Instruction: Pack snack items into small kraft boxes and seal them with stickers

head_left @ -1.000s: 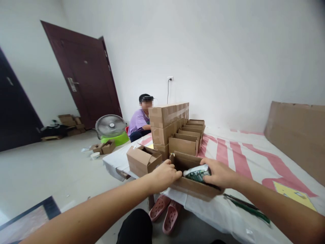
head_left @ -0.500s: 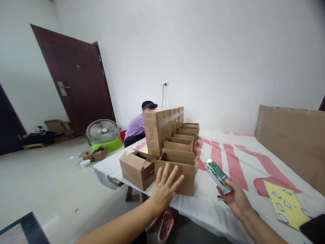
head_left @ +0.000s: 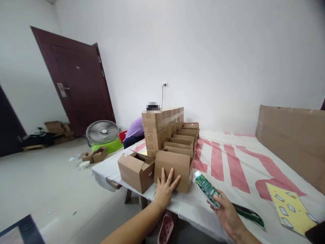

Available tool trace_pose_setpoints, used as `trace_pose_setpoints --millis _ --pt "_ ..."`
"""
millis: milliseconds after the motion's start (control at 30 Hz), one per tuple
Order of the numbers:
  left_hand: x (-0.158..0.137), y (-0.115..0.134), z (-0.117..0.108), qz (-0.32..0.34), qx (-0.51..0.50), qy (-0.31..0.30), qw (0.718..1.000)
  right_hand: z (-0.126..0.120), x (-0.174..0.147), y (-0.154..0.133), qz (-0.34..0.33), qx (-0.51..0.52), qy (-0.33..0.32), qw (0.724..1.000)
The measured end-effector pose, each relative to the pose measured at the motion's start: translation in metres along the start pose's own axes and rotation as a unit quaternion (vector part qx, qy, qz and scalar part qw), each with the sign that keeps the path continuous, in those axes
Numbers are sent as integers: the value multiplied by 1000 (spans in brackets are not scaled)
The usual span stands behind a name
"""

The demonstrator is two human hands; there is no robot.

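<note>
My left hand [head_left: 165, 189] presses with spread fingers on the front of the nearest open cardboard box [head_left: 172, 166], at the near end of a row on the table. The box's front flap leans back over it. In my right hand [head_left: 225, 210] is a green drink carton [head_left: 208, 189] with a white cap, tilted and held above the cloth. A dark green utility knife [head_left: 248, 216] lies on the table, partly behind my right wrist. Left of the nearest box stands another cardboard box [head_left: 137, 171] with its top partly open.
Taped boxes [head_left: 162, 122] are stacked along the row, with a co-worker in a purple shirt [head_left: 134, 130] behind them. On the right are a yellow sheet [head_left: 289, 206] and a large cardboard panel [head_left: 289, 139]. A fan [head_left: 103, 132] stands on the floor at left.
My left hand has come down onto the nearest box, whose front flap now tilts back. My right hand has moved left and lower with the carton, uncovering more of the knife. The co-worker has bent lower.
</note>
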State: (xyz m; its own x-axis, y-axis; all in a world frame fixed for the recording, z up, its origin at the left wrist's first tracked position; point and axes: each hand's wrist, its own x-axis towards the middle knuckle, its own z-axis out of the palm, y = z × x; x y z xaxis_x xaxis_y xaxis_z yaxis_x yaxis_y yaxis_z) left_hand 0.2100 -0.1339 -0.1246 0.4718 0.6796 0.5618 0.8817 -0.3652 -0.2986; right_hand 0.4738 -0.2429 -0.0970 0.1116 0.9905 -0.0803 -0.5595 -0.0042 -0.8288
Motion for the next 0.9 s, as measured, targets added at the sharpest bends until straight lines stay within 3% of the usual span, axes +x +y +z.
trace_pose_setpoints --millis 167,367,433,600,900 --pt "10 0 3 -7 -19 -23 1000 -2 -9 18 5 -56 4 998" --pt "9 -4 -5 4 -52 -13 999 -18 -1 48 -30 -170 -37 984" --pt "12 -7 -9 -16 -46 -41 998 -22 2 53 -34 -187 -54 980" --pt "29 -5 -17 -103 -55 -137 984 -23 2 56 -37 -186 -67 980" --pt "65 4 4 -130 -75 -153 977 -26 0 63 -19 -140 -70 987"
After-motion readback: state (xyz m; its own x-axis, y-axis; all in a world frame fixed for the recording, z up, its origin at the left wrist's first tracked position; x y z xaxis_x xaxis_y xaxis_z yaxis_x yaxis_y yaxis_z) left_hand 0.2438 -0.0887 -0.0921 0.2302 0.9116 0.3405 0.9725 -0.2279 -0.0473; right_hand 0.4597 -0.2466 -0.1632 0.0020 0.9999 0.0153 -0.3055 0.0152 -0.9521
